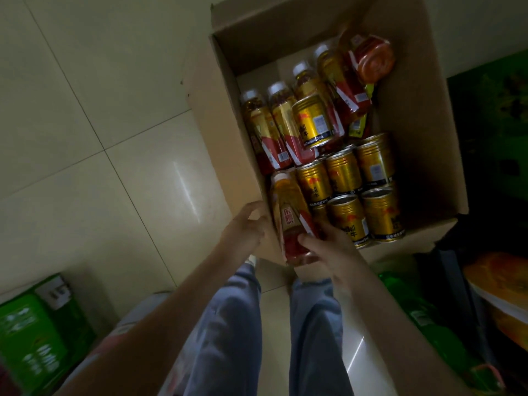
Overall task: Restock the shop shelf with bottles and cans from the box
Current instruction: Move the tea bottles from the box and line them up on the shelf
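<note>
A person is standing over a cardboard box (217,138). The right hand (328,247) is curling fingers and thumb around a bottle (288,218) in its near left corner, beside gold cans (345,178). The left hand (248,227) is resting loosely spread fingers against the box's outside.

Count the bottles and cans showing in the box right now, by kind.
Bottles: 6 clearly showing, counting the held bottle in the right hand.
Gold cans: 7, one mostly hidden behind that bottle.
Total: 13. A yellow-green item among the bottles is unclear and not counted.
</note>
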### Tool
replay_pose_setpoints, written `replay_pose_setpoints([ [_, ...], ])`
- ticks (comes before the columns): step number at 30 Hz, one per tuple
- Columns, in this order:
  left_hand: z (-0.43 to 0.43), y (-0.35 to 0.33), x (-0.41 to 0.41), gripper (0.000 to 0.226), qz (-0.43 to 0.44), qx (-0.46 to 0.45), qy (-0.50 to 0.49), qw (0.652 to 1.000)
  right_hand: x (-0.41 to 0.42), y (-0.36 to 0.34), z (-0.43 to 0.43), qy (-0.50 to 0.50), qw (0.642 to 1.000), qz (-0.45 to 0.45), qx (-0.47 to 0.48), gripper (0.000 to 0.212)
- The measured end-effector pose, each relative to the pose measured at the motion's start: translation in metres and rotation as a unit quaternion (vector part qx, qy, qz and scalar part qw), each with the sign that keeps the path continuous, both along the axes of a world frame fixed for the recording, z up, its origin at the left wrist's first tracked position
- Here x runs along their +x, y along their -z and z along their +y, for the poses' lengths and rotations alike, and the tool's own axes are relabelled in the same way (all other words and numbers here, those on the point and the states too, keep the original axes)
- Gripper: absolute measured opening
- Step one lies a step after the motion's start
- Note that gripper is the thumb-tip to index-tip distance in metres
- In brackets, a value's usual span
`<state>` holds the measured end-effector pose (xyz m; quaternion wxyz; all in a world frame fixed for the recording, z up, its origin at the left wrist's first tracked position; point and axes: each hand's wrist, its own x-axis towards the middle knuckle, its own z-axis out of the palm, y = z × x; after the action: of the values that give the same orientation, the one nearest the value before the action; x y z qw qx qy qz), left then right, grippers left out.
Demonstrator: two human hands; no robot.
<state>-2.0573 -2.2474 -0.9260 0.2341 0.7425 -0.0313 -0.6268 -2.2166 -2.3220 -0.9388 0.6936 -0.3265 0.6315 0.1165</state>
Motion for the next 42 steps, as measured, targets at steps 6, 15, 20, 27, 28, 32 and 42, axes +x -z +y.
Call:
replay_pose_setpoints([
  [6,-0.044,-0.021,-0.002,0.064,0.089,-0.133,-0.092,0.983,0.009,-0.036,-0.016,0.110,0.975,-0.178,0.073,0.051],
  [15,-0.071,-0.006,0.054,0.076,0.029,-0.187,-0.163,0.968,0.067,0.008,-0.101,-0.125,0.937,0.070,-0.318,0.062],
  [20,-0.044,0.002,0.084,0.093,0.015,-0.175,-0.158,0.972,0.092,0.062,-0.131,-0.221,0.915,0.094,-0.325,0.097],
  [27,-0.005,0.016,0.091,0.094,0.013,-0.147,-0.212,0.966,0.104,0.069,-0.126,-0.322,0.873,0.184,-0.317,0.079],
  [28,0.000,0.017,0.090,0.092,0.013,-0.142,-0.221,0.965,0.102,0.063,-0.119,-0.318,0.879,0.166,-0.314,0.078],
  [32,0.011,0.021,0.083,0.088,0.036,-0.129,-0.218,0.967,0.092,0.040,-0.073,-0.323,0.886,0.110,-0.314,0.074],
  [42,0.009,0.027,0.075,0.090,0.045,-0.130,-0.212,0.968,0.070,0.066,-0.017,-0.416,0.840,0.129,-0.325,0.054],
])
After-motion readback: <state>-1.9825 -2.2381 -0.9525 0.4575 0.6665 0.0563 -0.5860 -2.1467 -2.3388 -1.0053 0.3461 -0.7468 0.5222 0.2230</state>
